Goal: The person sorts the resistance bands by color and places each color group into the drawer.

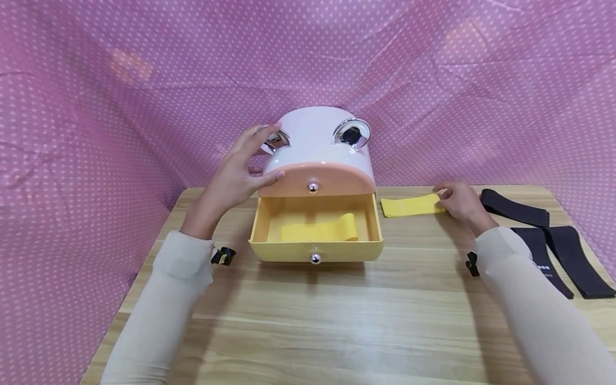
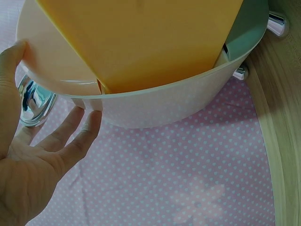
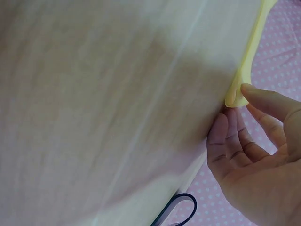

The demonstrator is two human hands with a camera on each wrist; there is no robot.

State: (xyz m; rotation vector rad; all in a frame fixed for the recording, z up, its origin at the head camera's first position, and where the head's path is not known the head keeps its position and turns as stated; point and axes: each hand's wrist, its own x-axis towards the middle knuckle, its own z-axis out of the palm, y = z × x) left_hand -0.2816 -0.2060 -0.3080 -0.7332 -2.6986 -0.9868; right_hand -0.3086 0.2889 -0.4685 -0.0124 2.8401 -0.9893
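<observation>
A white desktop drawer box (image 1: 315,131) with two chrome eye-like rings stands at the back of the table. My left hand (image 1: 236,174) holds its left side, thumb against the peach upper drawer (image 1: 293,184) and fingertips on the white wall. Below, the yellow lower drawer (image 1: 284,251) is pulled out, with a yellow resistance band (image 1: 315,232) lying inside. To the right of the box, my right hand (image 1: 463,204) pinches the right end of another flat, folded yellow resistance band (image 1: 409,206). The right wrist view has the thumb on top of that band's looped end (image 3: 239,94), fingertips underneath.
Several black bands lie at the table's right, one (image 1: 515,208) just beyond my right hand and another (image 1: 582,262) nearer the right edge. A pink dotted cloth (image 1: 192,96) hangs behind and beside the wooden table (image 1: 313,321).
</observation>
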